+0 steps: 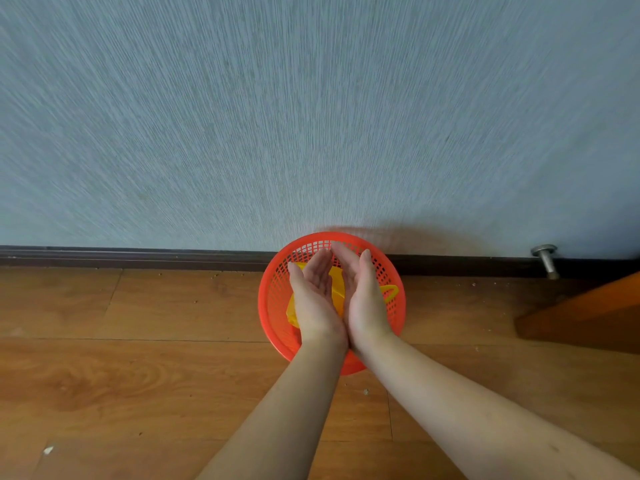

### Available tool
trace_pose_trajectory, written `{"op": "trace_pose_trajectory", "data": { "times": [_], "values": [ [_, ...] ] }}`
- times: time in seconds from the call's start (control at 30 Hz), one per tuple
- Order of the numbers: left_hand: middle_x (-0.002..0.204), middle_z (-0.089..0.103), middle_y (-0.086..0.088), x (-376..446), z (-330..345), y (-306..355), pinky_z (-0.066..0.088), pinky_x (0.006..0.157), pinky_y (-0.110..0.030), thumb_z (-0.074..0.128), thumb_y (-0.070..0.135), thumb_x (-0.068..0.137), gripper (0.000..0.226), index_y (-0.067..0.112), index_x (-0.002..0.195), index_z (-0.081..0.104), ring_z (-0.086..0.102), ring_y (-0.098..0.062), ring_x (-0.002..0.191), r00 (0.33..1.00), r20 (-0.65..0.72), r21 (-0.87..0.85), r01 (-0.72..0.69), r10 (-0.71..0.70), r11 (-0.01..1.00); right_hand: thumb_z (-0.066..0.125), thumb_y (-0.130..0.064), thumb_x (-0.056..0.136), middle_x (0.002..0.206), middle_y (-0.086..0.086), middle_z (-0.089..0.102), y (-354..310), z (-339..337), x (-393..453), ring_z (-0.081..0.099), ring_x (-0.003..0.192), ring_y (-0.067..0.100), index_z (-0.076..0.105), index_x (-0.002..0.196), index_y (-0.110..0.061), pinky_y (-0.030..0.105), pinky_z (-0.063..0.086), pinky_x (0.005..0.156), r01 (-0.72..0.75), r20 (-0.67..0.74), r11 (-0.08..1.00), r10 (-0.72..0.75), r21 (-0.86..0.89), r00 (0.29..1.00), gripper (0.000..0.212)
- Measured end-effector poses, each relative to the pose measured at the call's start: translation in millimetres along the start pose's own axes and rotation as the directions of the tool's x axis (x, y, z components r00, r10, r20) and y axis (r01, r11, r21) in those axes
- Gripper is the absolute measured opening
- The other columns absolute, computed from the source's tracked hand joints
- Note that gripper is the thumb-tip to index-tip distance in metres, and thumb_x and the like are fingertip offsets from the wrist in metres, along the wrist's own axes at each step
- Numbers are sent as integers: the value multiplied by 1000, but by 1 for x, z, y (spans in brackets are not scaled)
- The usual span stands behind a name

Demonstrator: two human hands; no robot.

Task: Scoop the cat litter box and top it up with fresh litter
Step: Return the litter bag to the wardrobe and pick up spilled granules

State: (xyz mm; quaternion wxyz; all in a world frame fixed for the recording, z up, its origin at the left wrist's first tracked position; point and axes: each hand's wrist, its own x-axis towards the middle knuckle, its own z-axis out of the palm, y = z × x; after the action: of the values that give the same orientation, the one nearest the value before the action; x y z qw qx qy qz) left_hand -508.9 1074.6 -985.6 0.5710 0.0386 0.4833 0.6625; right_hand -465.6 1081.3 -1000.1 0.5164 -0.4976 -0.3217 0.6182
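1. Looking down from the head camera, we find both hands held over a red basket (273,299) that stands on the floor against the wall.
2. Our left hand (313,299) is palm up, fingers straight and loosely together, holding nothing.
3. Our right hand (365,299) is turned on its edge, fingers straight, thumb raised; it also holds nothing. The heels of the two hands touch at the wrists, and the fingertips meet near the basket's far rim.
4. The basket is round, of perforated plastic mesh with a smooth rolled rim. Its far side is just beside the dark baseboard (138,258).
5. Inside the basket lies a yellow plastic object (337,285), partly hidden by our hands; a loop-shaped yellow handle (389,292) shows to the right. We cannot tell whether it is a scoop or a bag.
6. No litter box appears in view.
7. The floor (138,375) is glossy wood-grain plank, scattered with small pale crumbs. The wall (311,116) is grey-blue with fine streaked texture. A metal doorstop (547,259) projects at the baseboard, beside a brown wooden door edge (588,317).
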Motion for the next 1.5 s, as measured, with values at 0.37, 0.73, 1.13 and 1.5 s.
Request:
{"op": "trace_pose_trajectory", "data": {
  "times": [0.37, 0.73, 1.13, 1.5],
  "values": [
    [112, 72, 1, 2, -6, 2, 46, 102, -36, 25, 42, 104, 53, 13, 112, 69, 63, -11, 112, 996, -32, 166, -81, 88, 983, 25, -38, 104, 126, -10, 64, -1, 1, 0, 53, 119, -5, 65, 116, -22, 13, 40, 91, 26, 18, 1000, -26, -7, 999, 45],
    [105, 71, 12, 10, -10, 14, 53, 87, -49, 31, 33, 101, 36, 27, 112, 64, 67, -8, 94, 935, 132, 540, -347, 331, 767, 33, -53, 92, 135, -13, 55, -14, 3, -3, 47, 128, 2, 55, 128, -31, 38, 33, 113, 231, -10, 956, -236, -182, 972, 48],
    [82, 68, 12, 27, -34, 26, 53, 66, -38, 39, 35, 100, 19, 33, 108, 56, 65, -6, 67, 820, 475, 779, -560, 319, 281, 22, -32, 105, 119, -11, 67, -28, -10, -1, 48, 122, -6, 49, 134, -16, 9, 29, 102, 334, 60, 879, -335, -339, 940, 42],
    [90, 69, 12, 38, -37, 32, 39, 85, -14, 44, 28, 98, 39, 16, 72, 71, 55, 11, 94, 745, 484, 751, -622, 459, 219, 27, -45, 99, 119, -19, 64, -26, -20, 12, 56, 117, 3, 69, 112, -26, 36, 42, 106, 225, 17, 929, -231, -294, 973, 49]
  ]
}}
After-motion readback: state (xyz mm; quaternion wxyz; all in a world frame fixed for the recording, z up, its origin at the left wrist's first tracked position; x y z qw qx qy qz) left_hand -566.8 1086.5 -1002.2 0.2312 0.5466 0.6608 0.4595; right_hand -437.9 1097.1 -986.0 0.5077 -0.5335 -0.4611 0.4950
